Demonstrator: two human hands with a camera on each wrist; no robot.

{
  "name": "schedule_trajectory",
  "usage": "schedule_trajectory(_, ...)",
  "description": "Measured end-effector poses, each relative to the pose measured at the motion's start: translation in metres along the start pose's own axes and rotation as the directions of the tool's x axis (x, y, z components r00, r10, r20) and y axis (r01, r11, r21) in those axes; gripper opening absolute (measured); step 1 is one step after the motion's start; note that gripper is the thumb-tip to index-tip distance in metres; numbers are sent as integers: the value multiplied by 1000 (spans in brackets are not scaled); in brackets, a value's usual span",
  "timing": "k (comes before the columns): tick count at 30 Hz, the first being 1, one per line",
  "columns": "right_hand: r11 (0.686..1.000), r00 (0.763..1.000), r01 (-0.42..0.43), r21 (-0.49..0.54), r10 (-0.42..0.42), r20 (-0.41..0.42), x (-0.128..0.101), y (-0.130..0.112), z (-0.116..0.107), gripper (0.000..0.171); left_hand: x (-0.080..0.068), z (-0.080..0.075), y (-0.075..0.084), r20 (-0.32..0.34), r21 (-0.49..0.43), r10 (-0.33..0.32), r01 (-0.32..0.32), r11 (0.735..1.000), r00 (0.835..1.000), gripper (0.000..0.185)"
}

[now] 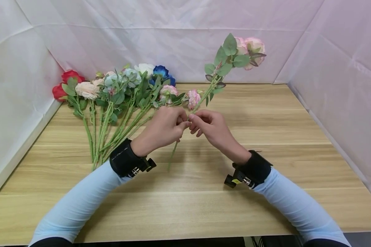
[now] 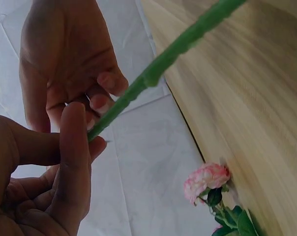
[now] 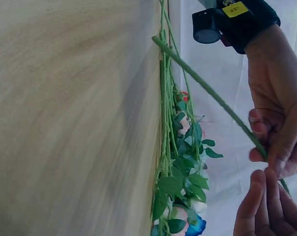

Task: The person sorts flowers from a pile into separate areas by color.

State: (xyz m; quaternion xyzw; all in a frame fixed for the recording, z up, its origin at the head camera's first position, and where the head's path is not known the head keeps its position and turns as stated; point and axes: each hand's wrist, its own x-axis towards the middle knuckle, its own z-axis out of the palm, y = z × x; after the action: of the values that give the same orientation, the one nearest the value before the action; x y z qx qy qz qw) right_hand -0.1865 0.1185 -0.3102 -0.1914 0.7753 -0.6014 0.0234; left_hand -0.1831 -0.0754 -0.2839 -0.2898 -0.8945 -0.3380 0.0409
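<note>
The pale pink, green-leaved, artificial-looking flower (image 1: 224, 69) slants above the pale wood-grained tabletop (image 1: 222, 206), its long green stem running from below the left hand (image 1: 164, 125) away and rightward to the blossoms. The left hand pinches the stem; the right hand (image 1: 214, 128), fingers bent beside it, is nearer the blossoms, its hold unclear.

No words, brands or numbers can be read. A yellow label (image 3: 234, 9) is borne by the black left wrist camera (image 3: 207, 24); dark marks are shown on it, but they are too small and blurred to be made out. Farther right, a yellow patch (image 1: 236, 181) is seen on the right wrist camera (image 1: 230, 181), likewise illegible.
</note>
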Motion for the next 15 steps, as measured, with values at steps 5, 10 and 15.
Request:
schedule_trajectory(5, 996, 998, 3, 94, 3, -60, 0, 5, 5, 24, 0, 5, 2, -18, -48, 12, -12, 999, 1000, 8)
schedule_trajectory(10, 990, 995, 22, 136, -8, -100, -2, 8, 6, 28, 1, 9, 1, -14, -96, 6, -7, 995, 1000, 9)
schedule_trajectory(15, 995, 993, 54, 84, -45, -109, -2, 7, 4, 32, 1, 10, 2, -12, -128, 1, -2, 992, 1000, 9)
